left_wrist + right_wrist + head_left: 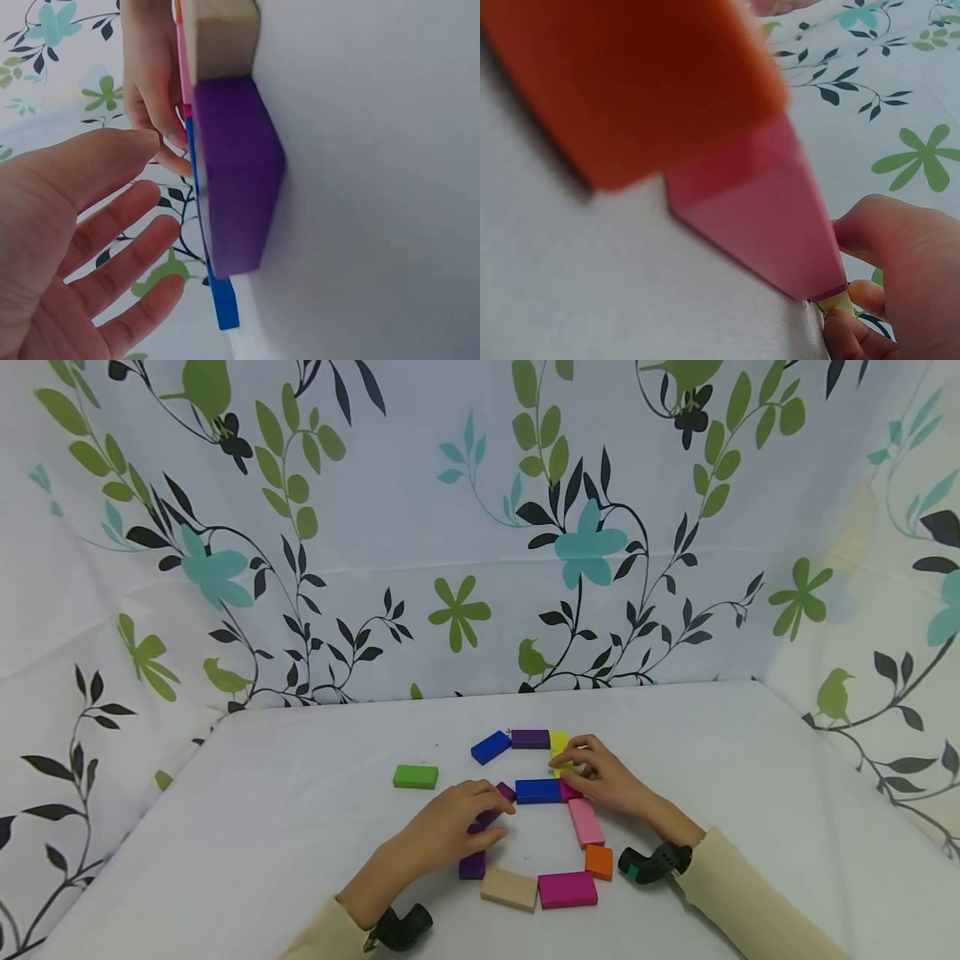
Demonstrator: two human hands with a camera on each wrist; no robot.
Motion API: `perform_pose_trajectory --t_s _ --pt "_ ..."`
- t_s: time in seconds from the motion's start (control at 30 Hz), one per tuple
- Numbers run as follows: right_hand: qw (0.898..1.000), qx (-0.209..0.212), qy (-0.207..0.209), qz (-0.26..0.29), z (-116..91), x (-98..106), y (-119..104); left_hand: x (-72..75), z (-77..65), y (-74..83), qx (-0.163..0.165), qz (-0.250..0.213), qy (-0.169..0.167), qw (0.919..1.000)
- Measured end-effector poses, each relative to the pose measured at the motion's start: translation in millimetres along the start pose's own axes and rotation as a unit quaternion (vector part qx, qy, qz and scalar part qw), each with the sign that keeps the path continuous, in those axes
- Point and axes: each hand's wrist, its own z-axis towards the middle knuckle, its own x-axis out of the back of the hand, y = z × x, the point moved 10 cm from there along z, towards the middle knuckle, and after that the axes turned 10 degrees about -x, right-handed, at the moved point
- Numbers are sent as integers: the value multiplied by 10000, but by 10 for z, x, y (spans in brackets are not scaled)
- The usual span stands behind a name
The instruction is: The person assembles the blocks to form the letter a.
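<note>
My right hand (611, 781) pinches a yellow block (558, 743) on the right side of a block outline, its thumb close to a small magenta block (572, 791). Between the fingers in the right wrist view, only a bit of the yellow block (838, 302) shows. Loosely curved, my left hand (448, 827) hovers by the outline's left side, over purple blocks (472, 866) that it partly covers. The left wrist view has its fingers apart from the nearest purple block (240, 165), holding nothing. A blue block (537, 792) lies between the hands.
Nearer the front lie a beige block (509, 889), a magenta block (567, 891), an orange block (599, 862) and a pink block (587, 823). Farther back are a dark purple block (530, 740) and a tilted blue block (491, 747). Off to the left sits a green block (416, 777).
</note>
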Motion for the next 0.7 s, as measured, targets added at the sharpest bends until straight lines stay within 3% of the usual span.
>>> perform_pose_trajectory --t_s 0.23,0.47,0.7 --pt "10000 67 24 22 -13 -6 19 5 -128 -142 66 89 224 9997" --pt "9999 128 -7 -23 -14 -25 14 -51 -217 -277 210 -458 212 9985" --pt "9999 106 46 -58 -7 17 -22 -62 -231 -345 156 -1073 278 9937"
